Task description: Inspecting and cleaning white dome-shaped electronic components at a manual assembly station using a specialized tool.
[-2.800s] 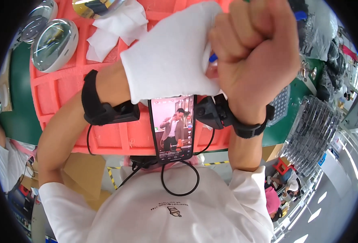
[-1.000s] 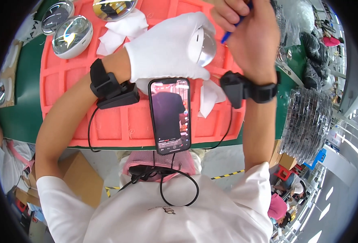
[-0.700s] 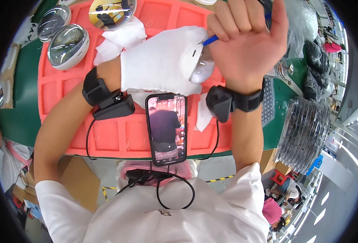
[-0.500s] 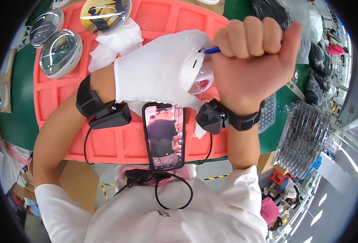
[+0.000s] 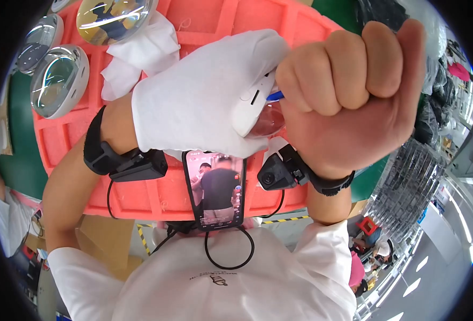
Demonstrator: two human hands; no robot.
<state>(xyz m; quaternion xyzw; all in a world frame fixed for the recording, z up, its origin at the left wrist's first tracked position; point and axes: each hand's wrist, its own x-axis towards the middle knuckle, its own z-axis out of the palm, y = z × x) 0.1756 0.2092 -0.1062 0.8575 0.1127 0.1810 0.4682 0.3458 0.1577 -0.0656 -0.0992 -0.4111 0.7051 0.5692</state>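
My left hand (image 5: 207, 91), in a white glove, is wrapped round a round white device (image 5: 250, 109) with a slot in its rim and a shiny, see-through reddish dome. The device is tilted on its edge, and the glove hides much of it. My bare right hand (image 5: 348, 96) is closed in a fist round a thin blue stick-like tool (image 5: 275, 96). Only the tool's short front end shows, at the device's rim; whether its tip touches cannot be made out. Each wrist has a black strapped-on unit. Both hands are above a coral-red compartmented tray (image 5: 167, 195).
A phone (image 5: 217, 190) with a lit screen lies at the tray's near edge. Further left are a white cloth (image 5: 145, 48), a gold-domed piece (image 5: 113, 20) and two clear-domed white devices (image 5: 60, 80). Clear plastic trays (image 5: 405, 187) are stacked at right; a black cable hangs near me.
My right fist has moved a little right and looks larger; less of the blue tool shows. The device has tilted in my left hand. The whole view has shifted slightly.
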